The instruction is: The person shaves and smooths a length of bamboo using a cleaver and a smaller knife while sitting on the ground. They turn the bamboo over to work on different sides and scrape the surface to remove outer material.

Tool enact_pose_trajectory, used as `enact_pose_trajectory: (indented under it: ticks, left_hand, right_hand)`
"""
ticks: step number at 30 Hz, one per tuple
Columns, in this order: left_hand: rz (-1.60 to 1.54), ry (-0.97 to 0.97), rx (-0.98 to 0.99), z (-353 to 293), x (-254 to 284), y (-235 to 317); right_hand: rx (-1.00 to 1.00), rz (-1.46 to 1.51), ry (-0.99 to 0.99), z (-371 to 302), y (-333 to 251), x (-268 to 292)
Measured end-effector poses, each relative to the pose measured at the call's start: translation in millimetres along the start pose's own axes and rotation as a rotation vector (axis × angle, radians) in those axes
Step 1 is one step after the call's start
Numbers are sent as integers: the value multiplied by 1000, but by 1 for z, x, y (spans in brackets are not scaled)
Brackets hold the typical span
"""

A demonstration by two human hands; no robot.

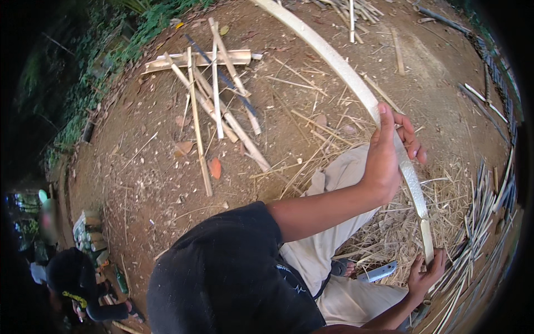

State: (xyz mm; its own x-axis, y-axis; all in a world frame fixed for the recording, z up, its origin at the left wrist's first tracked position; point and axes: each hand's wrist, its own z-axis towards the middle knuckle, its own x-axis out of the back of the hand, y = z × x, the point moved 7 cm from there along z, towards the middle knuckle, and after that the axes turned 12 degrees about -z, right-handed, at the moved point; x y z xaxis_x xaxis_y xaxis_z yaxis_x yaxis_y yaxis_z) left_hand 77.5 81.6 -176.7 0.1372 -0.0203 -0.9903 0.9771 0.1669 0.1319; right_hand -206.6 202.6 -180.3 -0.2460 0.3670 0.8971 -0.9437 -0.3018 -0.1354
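A long, pale bamboo strip (337, 62) runs in a bend from the top edge down to the lower right. My left hand (386, 147) is closed on its middle, thumb on one side and fingers on the other. Lower down, my right hand (427, 274) pinches the strip's near end. Just above that hand the strip shows a narrower, yellower section. A broad metal blade (378, 271) lies by my foot, between my trousered legs; its handle cannot be made out.
Shavings (384, 239) cover the ground around my legs. Split bamboo pieces (222, 106) lie crossed ahead, and many thin strips (473, 256) are heaped at the right. A person in dark clothes (75, 278) is at the lower left, near a green bottle (121, 280).
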Motion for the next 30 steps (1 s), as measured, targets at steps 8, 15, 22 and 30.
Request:
enact_pose_trajectory:
  ticks: [8,15,22,30]
  left_hand:
    - [1068,-607,778,-145,30,18]
    - [1882,-1075,-660,-142,-48,70]
    - [1392,-630,1356,-144,84,23]
    - [1254,-783,861,-129,109,-106]
  right_hand:
    - [-238,86,32,-74,147,34]
    - [-77,-32,209,-47,79,46]
    - [-77,-149,222,-54,157,17]
    - [-157,12,140,-41,-82,-25]
